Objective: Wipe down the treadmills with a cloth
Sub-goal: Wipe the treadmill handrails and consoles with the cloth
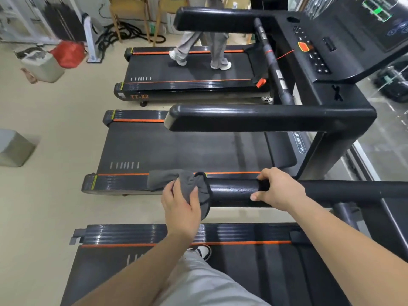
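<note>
Left hand (180,206) has its fingers curled round a grey cloth (176,180) and presses it over the free end of a black handrail (234,191); a loose flap of the cloth lies past the rail's end. Right hand (280,188) grips the same handrail further along, thumb on the near side and fingers wrapped over the top. The rail seems to belong to the near treadmill (242,268) underfoot. Beyond it sits a middle treadmill (187,149), and on the TT-X2 treadmill (154,67) another person (217,49) walks.
</note>
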Action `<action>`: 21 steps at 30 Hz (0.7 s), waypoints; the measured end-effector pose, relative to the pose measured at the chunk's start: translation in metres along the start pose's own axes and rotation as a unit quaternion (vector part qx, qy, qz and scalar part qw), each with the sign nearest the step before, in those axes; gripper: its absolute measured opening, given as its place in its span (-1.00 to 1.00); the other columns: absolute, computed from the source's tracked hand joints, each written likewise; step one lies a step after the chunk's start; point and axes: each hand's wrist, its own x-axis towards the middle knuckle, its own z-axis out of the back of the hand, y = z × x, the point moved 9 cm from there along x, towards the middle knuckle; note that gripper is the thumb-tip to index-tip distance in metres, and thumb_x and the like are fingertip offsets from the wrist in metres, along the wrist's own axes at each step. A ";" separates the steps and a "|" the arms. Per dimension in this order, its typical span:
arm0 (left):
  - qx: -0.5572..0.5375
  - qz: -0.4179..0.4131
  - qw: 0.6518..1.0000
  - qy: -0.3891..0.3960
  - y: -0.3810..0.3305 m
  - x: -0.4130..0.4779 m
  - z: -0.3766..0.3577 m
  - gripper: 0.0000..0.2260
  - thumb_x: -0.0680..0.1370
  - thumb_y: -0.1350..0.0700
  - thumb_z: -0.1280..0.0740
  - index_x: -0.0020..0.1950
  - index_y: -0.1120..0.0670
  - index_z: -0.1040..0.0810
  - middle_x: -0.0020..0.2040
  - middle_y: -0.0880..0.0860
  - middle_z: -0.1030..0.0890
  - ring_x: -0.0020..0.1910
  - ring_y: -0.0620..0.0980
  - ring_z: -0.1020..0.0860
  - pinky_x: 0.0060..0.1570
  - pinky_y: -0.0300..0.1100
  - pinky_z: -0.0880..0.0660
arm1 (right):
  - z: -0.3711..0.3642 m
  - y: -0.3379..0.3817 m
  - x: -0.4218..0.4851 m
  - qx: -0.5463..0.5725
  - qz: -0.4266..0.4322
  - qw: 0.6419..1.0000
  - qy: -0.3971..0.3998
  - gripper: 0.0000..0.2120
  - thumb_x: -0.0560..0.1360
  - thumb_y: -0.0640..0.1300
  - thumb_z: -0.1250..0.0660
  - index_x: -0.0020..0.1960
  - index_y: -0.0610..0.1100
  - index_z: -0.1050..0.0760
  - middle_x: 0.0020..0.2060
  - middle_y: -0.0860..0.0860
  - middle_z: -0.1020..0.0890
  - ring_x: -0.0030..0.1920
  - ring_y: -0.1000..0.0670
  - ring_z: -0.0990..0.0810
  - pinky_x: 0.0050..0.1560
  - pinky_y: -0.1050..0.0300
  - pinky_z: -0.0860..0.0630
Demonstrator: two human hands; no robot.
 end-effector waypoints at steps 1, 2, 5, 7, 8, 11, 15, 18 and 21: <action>0.050 -0.034 0.998 0.011 -0.008 0.012 0.001 -0.52 0.65 -0.16 -0.17 0.44 0.12 -0.44 0.37 0.17 -0.45 0.36 0.19 -0.41 0.41 0.03 -0.34 | -0.001 0.000 0.000 -0.003 0.001 1.000 -0.001 -0.43 0.36 0.22 -0.58 0.28 0.12 -0.47 0.19 0.15 -0.52 0.21 0.00 -0.51 0.05 -0.03 -0.51; 0.101 -0.064 0.992 0.038 -0.015 0.032 -0.001 -0.53 0.63 -0.20 -0.12 0.37 0.08 -0.49 0.28 0.16 -0.53 0.28 0.21 -0.48 0.33 0.08 -0.42 | 0.000 -0.001 0.001 -0.005 0.001 1.000 -0.002 -0.43 0.36 0.22 -0.58 0.28 0.12 -0.47 0.19 0.14 -0.53 0.22 0.00 -0.51 0.06 -0.03 -0.52; 0.200 -0.048 0.957 0.202 -0.028 0.091 -0.021 -0.52 0.63 -0.24 -0.04 0.28 0.04 -0.54 0.23 0.15 -0.62 0.21 0.23 -0.55 0.18 0.04 -0.48 | 0.006 0.000 0.003 -0.006 -0.002 1.000 -0.001 -0.41 0.34 0.24 -0.58 0.29 0.13 -0.47 0.19 0.13 -0.53 0.19 -0.01 -0.52 0.04 -0.02 -0.53; 0.211 0.007 0.928 0.308 -0.031 0.103 -0.037 -0.53 0.66 -0.18 -0.06 0.31 0.08 -0.55 0.32 0.16 -0.59 0.25 0.21 -0.54 0.17 -0.02 -0.43 | 0.004 0.002 0.001 -0.006 -0.001 1.000 0.002 -0.39 0.33 0.24 -0.59 0.29 0.12 -0.47 0.17 0.13 -0.54 0.18 -0.02 -0.53 0.05 -0.03 -0.55; 0.223 0.021 0.921 0.319 -0.032 0.103 -0.040 -0.54 0.66 -0.16 -0.06 0.31 0.09 -0.55 0.34 0.17 -0.58 0.25 0.21 -0.53 0.16 -0.02 -0.43 | 0.002 0.002 0.000 -0.003 -0.002 1.000 0.004 -0.39 0.34 0.23 -0.59 0.29 0.12 -0.47 0.17 0.13 -0.53 0.17 -0.02 -0.53 0.07 -0.05 -0.56; 0.342 -0.080 0.917 0.186 -0.052 0.074 -0.035 -0.55 0.65 -0.20 -0.04 0.26 0.06 -0.53 0.19 0.16 -0.61 0.16 0.25 -0.57 0.10 0.06 -0.47 | -0.003 -0.001 -0.003 0.008 0.001 1.000 -0.003 -0.40 0.38 0.21 -0.57 0.33 0.10 -0.45 0.20 0.14 -0.50 0.24 0.01 -0.49 0.13 -0.08 -0.54; 0.397 -0.281 0.865 0.123 -0.095 -0.004 -0.050 -0.56 0.59 -0.25 -0.15 0.31 0.00 -0.49 0.14 0.09 -0.58 0.10 0.22 -0.52 0.17 0.17 -0.43 | -0.003 -0.002 -0.003 -0.012 0.016 1.000 -0.007 -0.42 0.43 0.22 -0.52 0.35 0.11 -0.41 0.22 0.15 -0.48 0.28 0.02 -0.46 0.15 -0.09 -0.54; 0.393 -0.325 0.844 0.164 -0.117 0.002 -0.073 -0.52 0.61 -0.30 -0.10 0.36 -0.03 -0.47 0.15 0.08 -0.60 0.08 0.21 -0.56 0.05 0.10 -0.43 | -0.002 -0.001 -0.001 -0.025 0.025 0.999 -0.014 -0.47 0.43 0.18 -0.52 0.32 0.13 -0.42 0.22 0.14 -0.49 0.25 0.01 -0.48 0.15 -0.10 -0.55; 0.355 -0.275 0.843 0.296 -0.132 0.036 -0.105 -0.48 0.64 -0.32 0.02 0.34 -0.03 -0.49 0.21 0.09 -0.63 0.16 0.19 -0.60 0.00 0.04 -0.42 | -0.003 0.000 0.001 -0.020 0.027 0.999 -0.008 -0.49 0.40 0.21 -0.54 0.25 0.14 -0.43 0.17 0.14 -0.48 0.22 0.01 -0.48 0.13 -0.11 -0.56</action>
